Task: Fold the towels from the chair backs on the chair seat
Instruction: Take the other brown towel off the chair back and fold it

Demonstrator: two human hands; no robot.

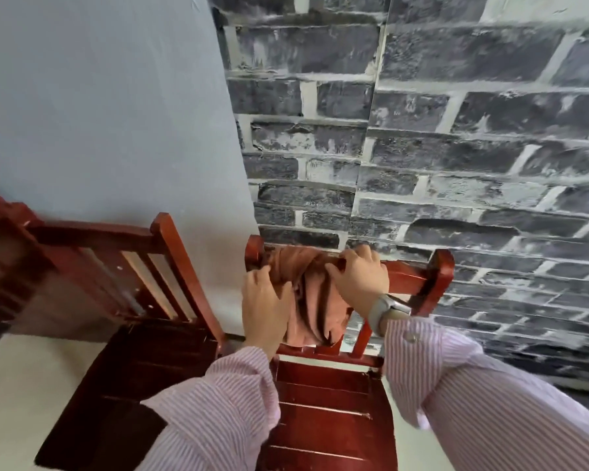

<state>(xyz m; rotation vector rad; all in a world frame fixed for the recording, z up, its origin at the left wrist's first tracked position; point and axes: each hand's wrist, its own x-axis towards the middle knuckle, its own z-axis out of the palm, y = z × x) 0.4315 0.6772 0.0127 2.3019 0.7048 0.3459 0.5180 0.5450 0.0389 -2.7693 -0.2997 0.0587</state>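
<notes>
Over the top rail of the nearer chair, toward its left corner, a rust-brown towel is hanging bunched, its long axis running down the slatted back toward the seat. Both hands are working on it. The left hand is lying against the towel's left edge just below the rail, fingers curling into the cloth, and the right hand is gripping over the rail itself, thumb pressing into the folds at the towel's upper right. Neither hand is nearer in any useful sense; they are flanking the cloth. The lift probably needs to go straight up, since the brick wall is standing close behind the rail. Open room is lying toward the person, over the bare seat below. A second chair is standing just beside on the left, its back showing no towel.
</notes>
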